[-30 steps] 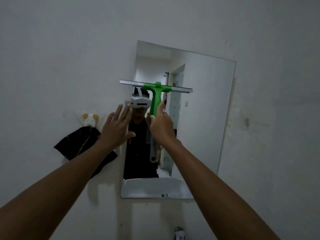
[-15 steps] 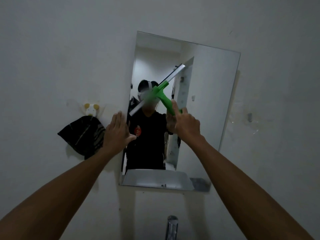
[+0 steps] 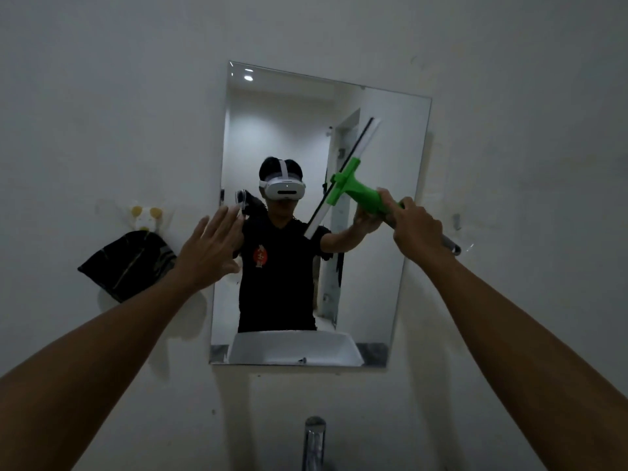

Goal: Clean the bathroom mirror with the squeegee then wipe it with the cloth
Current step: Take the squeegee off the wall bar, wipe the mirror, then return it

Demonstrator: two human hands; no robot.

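Dim white-walled bathroom. Nearest, a tap [image 3: 314, 440] at bottom edge. Left hand [image 3: 208, 248] open, fingers spread, at the mirror's [image 3: 384, 283] left edge. Right hand [image 3: 416, 229] wrapped around the squeegee [image 3: 356, 188] handle, blade tilted steeply across the glass's upper right. Dark cloth [image 3: 127, 263] hangs from a wall hook [image 3: 145, 216], left of mirror.

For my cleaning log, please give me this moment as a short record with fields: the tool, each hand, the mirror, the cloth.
tool: green squeegee, blade tilted steeply on the right part of the glass
right hand: closed around the squeegee handle
left hand: open, fingers spread, at the mirror's left edge, holds nothing
mirror: rectangular, on the white wall above the tap
cloth: dark, hanging from a wall hook left of the mirror, not yet in use
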